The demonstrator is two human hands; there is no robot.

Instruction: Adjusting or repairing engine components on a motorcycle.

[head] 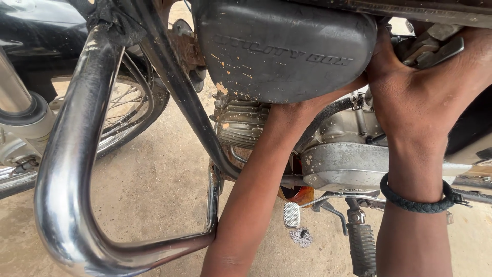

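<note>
The utility box (284, 48) is matt black, flecked with tan mud. My crash guard (66, 169) shines chrome silver; the engine cover (343, 164) is dull grey metal — streaked with grime. On my right wrist, a braided wristband (415, 202) — dark, nearly black. The ground (154, 179) is sandy beige.

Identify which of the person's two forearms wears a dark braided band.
The right forearm: a dark braided band circles its wrist; the left forearm is bare.

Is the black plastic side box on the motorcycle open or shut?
Shut: the black plastic side box shows its mud-spattered cover in place, no gap visible. The left hand is hidden behind it.
</note>
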